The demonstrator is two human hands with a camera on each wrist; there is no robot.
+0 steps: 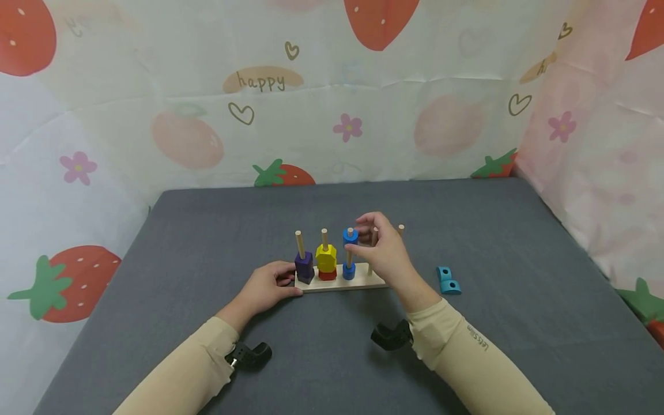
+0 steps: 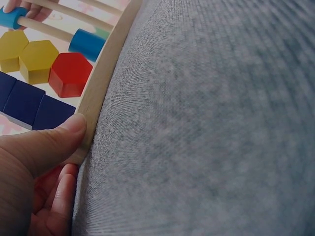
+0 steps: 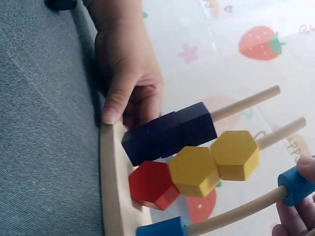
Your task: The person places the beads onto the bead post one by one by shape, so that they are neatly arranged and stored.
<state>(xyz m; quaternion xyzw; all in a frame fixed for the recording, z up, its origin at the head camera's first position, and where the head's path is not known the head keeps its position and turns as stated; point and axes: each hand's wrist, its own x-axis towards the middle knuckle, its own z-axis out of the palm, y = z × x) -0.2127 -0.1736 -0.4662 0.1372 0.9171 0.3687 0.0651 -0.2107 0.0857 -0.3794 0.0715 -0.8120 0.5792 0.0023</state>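
Observation:
A wooden peg stand (image 1: pixel 358 283) with upright rods stands on the table. My left hand (image 1: pixel 264 286) grips its left end, thumb on the front edge of the base. Between the thumb and fingers of my right hand (image 1: pixel 388 253) is a blue cylinder block (image 3: pixel 294 188), around the upper part of the third rod. Lower on that rod, a second blue cylinder (image 1: pixel 349 272) sits at the base, with bare rod between the two. The first rod carries dark purple blocks (image 1: pixel 304 268). On the second, yellow hexagonal blocks (image 1: pixel 326 253) rest above a red one (image 3: pixel 153 185).
Two teal blocks (image 1: pixel 449 287) with holes lie on the grey table (image 1: pixel 524 323) right of the stand. The rods at the stand's right end are partly behind my right hand. A printed curtain (image 1: pixel 394 138) hangs behind the table.

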